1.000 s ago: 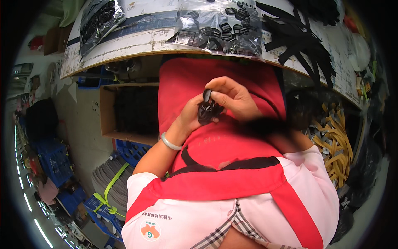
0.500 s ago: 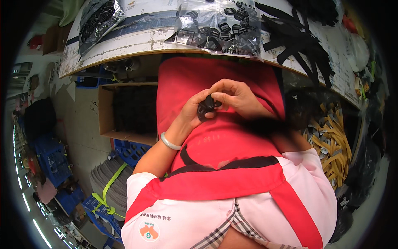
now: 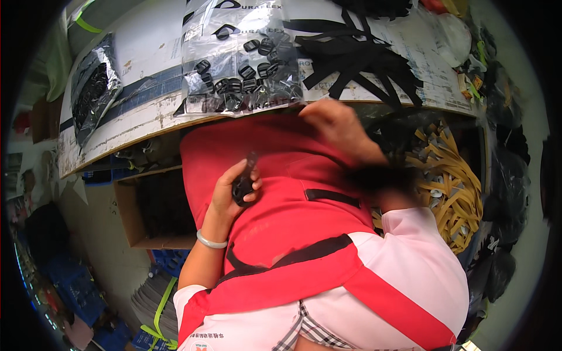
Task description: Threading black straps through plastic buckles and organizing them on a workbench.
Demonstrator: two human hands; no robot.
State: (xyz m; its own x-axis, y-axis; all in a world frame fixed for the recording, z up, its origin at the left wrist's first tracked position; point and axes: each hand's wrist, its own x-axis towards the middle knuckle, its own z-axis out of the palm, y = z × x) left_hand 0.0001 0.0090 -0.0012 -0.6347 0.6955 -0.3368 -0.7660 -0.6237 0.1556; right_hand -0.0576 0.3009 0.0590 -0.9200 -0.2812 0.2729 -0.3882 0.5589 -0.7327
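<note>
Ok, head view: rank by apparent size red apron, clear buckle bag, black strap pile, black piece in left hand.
Red apron
Clear buckle bag, black strap pile: too alike to rank
Black piece in left hand

Buckles [image 3: 241,190] blk; apron [image 3: 275,187] red; shirt [image 3: 410,251] lt pink, collar [image 3: 321,334] blk/wht check; bangle [image 3: 211,241] pale; straps [image 3: 453,181] mustard.

Downward fisheye view from the head

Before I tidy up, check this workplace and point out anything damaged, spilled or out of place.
The table looks worn: it is scuffed along its left front. At the right, below it, the yellow straps lie in a tangled heap, though that may be how they are kept. I see no spill.
</note>
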